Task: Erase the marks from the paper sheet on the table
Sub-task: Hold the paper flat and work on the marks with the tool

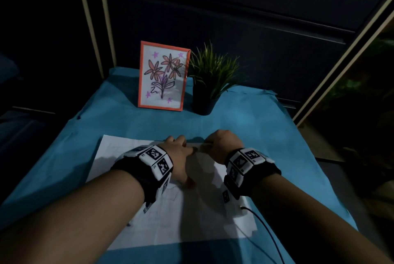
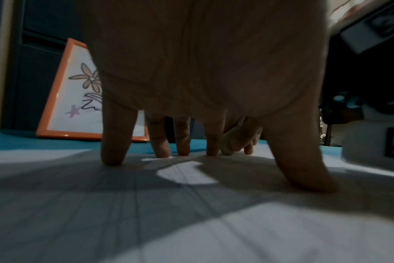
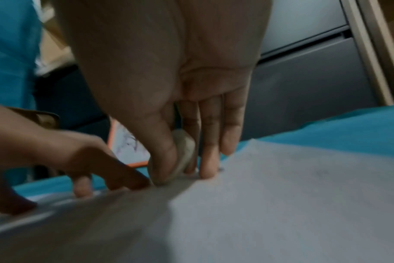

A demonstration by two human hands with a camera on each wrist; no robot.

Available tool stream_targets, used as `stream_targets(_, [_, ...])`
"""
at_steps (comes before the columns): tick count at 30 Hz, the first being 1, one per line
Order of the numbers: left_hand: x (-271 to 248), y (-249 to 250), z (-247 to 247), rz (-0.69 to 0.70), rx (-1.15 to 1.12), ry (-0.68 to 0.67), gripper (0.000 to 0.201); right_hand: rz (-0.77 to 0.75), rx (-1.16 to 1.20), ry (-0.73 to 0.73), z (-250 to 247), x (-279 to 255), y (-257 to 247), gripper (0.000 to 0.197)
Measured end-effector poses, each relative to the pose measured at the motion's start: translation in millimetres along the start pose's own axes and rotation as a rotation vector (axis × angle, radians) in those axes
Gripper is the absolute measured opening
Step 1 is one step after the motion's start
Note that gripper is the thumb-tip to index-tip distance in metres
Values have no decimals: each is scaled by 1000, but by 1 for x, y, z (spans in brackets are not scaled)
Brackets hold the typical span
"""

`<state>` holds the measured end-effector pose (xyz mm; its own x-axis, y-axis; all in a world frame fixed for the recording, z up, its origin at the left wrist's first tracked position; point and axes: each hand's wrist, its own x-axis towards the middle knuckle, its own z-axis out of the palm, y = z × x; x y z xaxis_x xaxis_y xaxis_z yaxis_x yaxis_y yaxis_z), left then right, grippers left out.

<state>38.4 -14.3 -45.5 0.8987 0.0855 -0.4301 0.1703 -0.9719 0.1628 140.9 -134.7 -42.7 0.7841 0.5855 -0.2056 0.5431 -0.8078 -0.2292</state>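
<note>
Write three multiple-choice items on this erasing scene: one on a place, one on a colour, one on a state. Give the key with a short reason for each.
1. Where does the eraser meet the paper sheet?
A. near its far edge
B. at its near edge
C. off the sheet, on the cloth

2. What colour is the frame of the flower picture?
A. green
B. orange
C. black

3. How does the left hand lie?
A. curled into a fist above the table
B. gripping the potted plant
C. fingers spread, their tips pressing the sheet

Key:
1 A: the right wrist view shows the right hand pinching the eraser against the sheet close to its far edge.
2 B: the head view shows an orange border.
3 C: the left wrist view shows straight, spread fingers with tips on the paper.
</note>
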Motion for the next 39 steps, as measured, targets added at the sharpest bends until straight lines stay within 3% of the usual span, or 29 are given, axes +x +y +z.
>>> stream_targets(5, [2, 0, 0, -18, 33, 0, 91, -48, -26, -77, 0, -9, 3, 25])
stream_targets(11, [4, 1, 2, -17, 26, -11, 82, -20, -41, -19, -4, -2, -1, 29])
stream_targets(16, [7, 0, 3, -19, 30, -13, 89, -52, -78, -90, 2, -11, -1, 30])
stream_targets(23, [7, -2, 3, -19, 21, -28, 84, -1, -22, -55, -6, -7, -4, 30])
stream_targets(27, [6, 0, 2, -15, 28, -30, 91, -47, -62, -126, -3, -16, -2, 28])
stream_targets(33, [5, 0, 2, -15, 13, -42, 80, 3, -2, -38, -4, -10, -4, 28])
stream_targets(39, [3, 2, 0, -17, 46, -32, 87, -23, -12, -99, 0, -19, 1, 31])
